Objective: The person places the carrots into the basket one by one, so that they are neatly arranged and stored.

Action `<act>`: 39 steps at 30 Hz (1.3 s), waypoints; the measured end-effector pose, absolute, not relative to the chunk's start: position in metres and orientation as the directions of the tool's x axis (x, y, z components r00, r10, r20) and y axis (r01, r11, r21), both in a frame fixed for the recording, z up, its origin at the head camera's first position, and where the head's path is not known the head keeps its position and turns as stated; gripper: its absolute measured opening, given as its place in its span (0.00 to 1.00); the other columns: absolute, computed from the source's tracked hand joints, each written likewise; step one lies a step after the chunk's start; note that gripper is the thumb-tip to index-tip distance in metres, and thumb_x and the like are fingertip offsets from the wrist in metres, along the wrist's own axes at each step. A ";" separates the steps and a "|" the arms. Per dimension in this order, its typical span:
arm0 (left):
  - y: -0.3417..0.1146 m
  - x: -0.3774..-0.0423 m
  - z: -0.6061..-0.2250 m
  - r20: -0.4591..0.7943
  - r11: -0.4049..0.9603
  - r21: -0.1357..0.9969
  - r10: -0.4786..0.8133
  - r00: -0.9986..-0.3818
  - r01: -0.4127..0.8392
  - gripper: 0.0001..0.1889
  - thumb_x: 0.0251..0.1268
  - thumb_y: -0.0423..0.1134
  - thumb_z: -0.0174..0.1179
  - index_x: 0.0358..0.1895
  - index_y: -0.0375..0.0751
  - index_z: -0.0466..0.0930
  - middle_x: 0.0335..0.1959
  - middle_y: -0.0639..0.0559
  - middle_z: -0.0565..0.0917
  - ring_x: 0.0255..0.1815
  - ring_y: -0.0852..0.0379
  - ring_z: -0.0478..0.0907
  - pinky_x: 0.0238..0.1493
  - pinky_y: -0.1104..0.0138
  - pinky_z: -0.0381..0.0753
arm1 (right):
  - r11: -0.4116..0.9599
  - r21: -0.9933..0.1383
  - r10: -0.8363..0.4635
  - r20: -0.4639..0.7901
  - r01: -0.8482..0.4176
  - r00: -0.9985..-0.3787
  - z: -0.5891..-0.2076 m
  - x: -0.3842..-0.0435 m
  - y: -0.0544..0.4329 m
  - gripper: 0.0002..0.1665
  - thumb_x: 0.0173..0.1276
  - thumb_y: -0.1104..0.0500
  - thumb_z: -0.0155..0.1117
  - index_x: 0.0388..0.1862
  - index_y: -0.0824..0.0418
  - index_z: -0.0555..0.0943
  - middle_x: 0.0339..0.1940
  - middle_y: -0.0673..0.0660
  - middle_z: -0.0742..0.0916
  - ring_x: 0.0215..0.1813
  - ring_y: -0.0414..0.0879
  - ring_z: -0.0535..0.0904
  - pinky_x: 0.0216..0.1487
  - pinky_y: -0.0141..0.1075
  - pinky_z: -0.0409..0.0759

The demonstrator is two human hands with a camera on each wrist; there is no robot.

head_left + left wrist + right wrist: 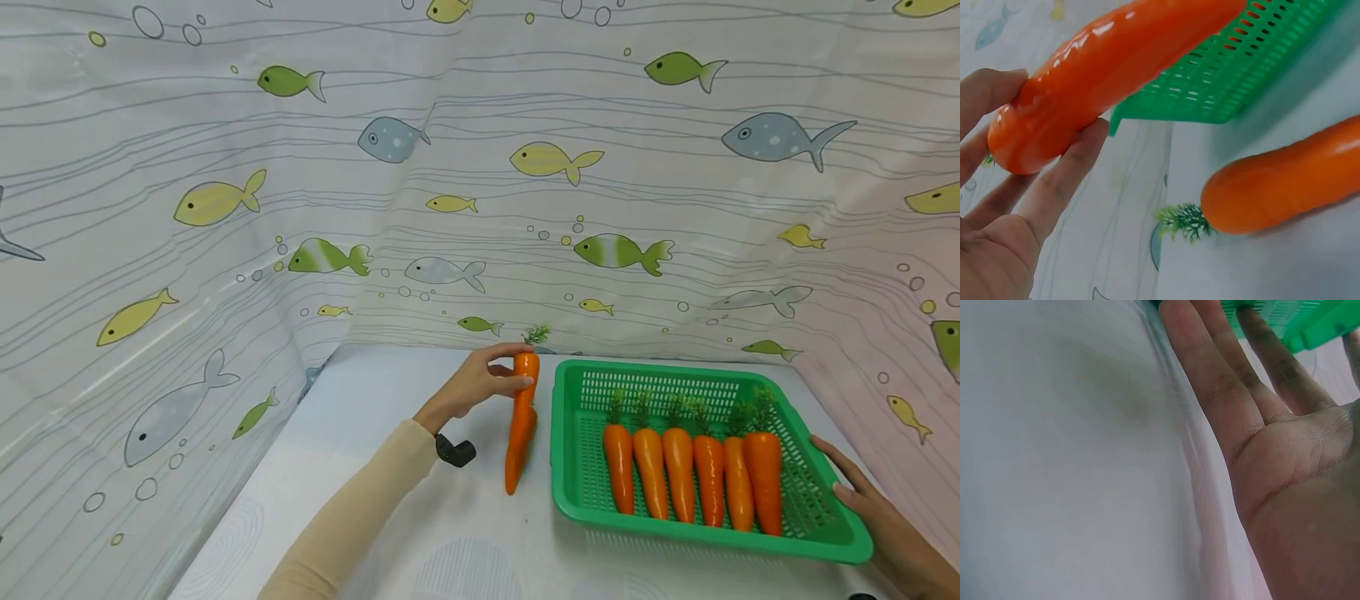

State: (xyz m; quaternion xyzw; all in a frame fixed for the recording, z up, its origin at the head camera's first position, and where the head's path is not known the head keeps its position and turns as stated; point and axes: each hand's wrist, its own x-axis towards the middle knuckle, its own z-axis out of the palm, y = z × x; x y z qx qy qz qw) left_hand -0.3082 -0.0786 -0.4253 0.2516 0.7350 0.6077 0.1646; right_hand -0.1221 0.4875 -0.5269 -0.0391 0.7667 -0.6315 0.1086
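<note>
My left hand (487,377) holds an orange toy carrot (519,429) by its thick top, left of the green basket. In the left wrist view the thumb and fingers pinch this carrot (1091,75) around its blunt end, its tip slanting up to the right. A second carrot (1272,187) with a frilly green top lies on the table under it, mostly hidden in the head view. Straight fingers of my right hand (862,500) touch the right side of the green basket (675,537). Their tips meet the basket wall in the right wrist view.
Several carrots (678,471) lie side by side in the basket, leafy ends to the back. The white table (390,533) carries the basket on its right half. Fish-patterned sheeting (480,167) rises behind and at both sides. A black wrist mount (455,451) sits on the left wrist.
</note>
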 end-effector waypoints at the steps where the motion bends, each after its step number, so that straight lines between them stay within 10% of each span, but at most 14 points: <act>1: -0.077 -0.308 -0.424 0.064 0.139 0.975 0.571 -0.818 0.174 0.29 0.67 0.42 0.72 0.71 0.52 0.76 0.64 0.47 0.79 0.54 0.47 0.85 0.51 0.55 0.87 | 0.198 -0.977 -0.196 -0.114 0.075 -0.974 -0.527 -0.122 0.488 0.36 0.88 0.54 0.31 0.84 0.27 0.37 0.71 0.27 0.52 0.53 0.26 0.76 0.46 0.33 0.85; 39: 0.031 -0.304 -0.414 0.124 0.142 0.945 0.677 -0.725 0.295 0.31 0.61 0.45 0.77 0.67 0.64 0.78 0.65 0.61 0.75 0.52 0.57 0.83 0.49 0.61 0.87 | 0.234 -0.965 -0.148 -0.155 0.117 -0.977 -0.521 -0.123 0.481 0.35 0.88 0.51 0.31 0.83 0.26 0.36 0.69 0.28 0.53 0.51 0.26 0.77 0.46 0.38 0.87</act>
